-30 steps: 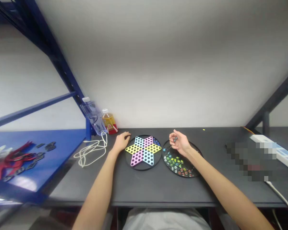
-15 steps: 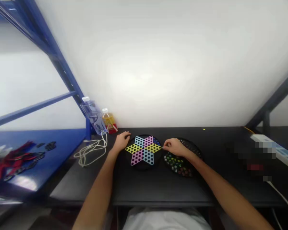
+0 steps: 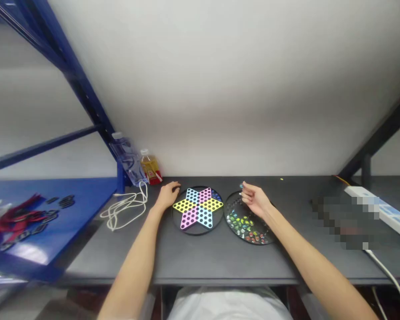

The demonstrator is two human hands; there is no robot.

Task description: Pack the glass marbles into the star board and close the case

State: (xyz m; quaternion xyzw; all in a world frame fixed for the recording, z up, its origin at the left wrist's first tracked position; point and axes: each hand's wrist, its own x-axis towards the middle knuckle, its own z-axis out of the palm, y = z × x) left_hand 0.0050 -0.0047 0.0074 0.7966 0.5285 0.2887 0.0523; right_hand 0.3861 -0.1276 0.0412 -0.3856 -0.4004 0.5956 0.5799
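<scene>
Star-patterned game board (image 3: pixel 206 221) lies flat on the dark worktop (image 3: pixel 186 262); blue pieces (image 3: pixel 216 194) show at its far right edge. Round tray (image 3: pixel 233 205) sits just right of the board; can't tell if rims touch. Loose colored pieces (image 3: pixel 242 221) (green, yellow, white, reddish) lie in the tray, mostly on the side toward the board and the person. Right hand (image 3: pixel 257 201) is over the tray's far part, right of the board, grip narrow, pinching a small bluish piece (image 3: pixel 242 186) at the fingertips. That hand and its forearm block part of the tray from view. Left hand (image 3: pixel 168 195) is down on the worktop just left of the board, fingers loosely curled; can't tell if it touches the rim or has anything under it.

Left of the board, past the left hand: tangled white cable (image 3: pixel 128 210). Farther back on that side, yellow-and-red bottle (image 3: pixel 151 169) and clear bottle (image 3: pixel 128 161), both by the blue frame (image 3: pixel 83 95). Red straps (image 3: pixel 18 224) well left of the board. Well right of it: white power strip (image 3: pixel 382 209) and a pixelated dark item (image 3: pixel 350 218), unreadable.
</scene>
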